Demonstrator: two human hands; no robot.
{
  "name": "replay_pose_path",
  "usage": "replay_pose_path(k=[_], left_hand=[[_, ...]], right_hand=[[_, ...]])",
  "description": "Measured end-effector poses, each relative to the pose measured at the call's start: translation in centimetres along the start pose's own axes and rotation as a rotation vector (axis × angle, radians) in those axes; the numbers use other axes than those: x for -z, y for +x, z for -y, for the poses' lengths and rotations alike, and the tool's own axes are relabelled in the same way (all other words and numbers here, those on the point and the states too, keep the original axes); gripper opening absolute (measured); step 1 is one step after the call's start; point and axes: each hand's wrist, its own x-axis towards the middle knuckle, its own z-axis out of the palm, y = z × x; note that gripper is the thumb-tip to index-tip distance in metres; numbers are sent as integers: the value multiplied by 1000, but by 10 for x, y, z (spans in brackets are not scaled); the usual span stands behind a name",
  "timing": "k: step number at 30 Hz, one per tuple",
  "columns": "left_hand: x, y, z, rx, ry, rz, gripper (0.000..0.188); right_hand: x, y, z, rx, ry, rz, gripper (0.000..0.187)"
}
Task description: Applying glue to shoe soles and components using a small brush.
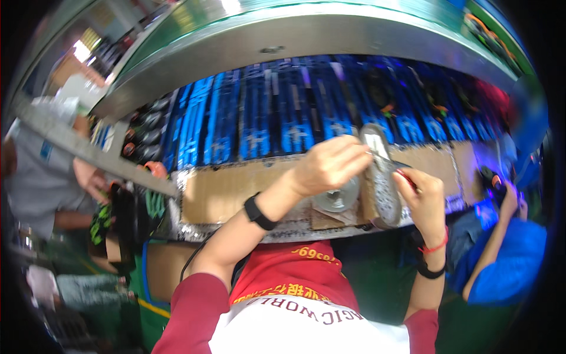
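A grey, speckled shoe sole point(386, 192) stands lengthwise between my hands, above the cardboard-topped bench edge. My left hand point(333, 165) is closed, its pinched fingertips at the sole's upper left edge; whether they grip the sole or something thin is blurred. My right hand point(421, 194) is closed at the sole's right side, with something small and dark red between thumb and fingers. A thin dark line crosses the sole between the two hands. Under my left hand sits a round, clear dish point(339, 197) on the cardboard.
A cardboard strip point(236, 189) covers the bench's near edge. Behind it runs a row of blue, film-wrapped rollers point(253, 118) beneath a metal rail point(283, 44). Dark shoes point(141, 138) lie at the left. Co-workers are at both sides, one in a blue shirt point(507, 259) on the right.
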Motion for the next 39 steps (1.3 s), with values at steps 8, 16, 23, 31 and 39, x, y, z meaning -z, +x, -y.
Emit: replay_pose_path(k=[8, 16, 23, 31, 39], left_hand=[[-2, -3, -11, 17, -1, -52, 22], [7, -9, -14, 11, -20, -110, 29], [13, -13, -13, -2, 50, -78, 23], [10, -7, -11, 9, 56, -44, 25], [5, -12, -9, 55, 39, -46, 31]], right_hand=[[-2, 7, 3, 23, -30, -47, 13], [-2, 14, -3, 68, -55, -117, 12], [4, 4, 11, 107, 19, -113, 15], [-2, 0, 1, 157, -67, -71, 17], [1, -1, -3, 116, -61, -60, 16]])
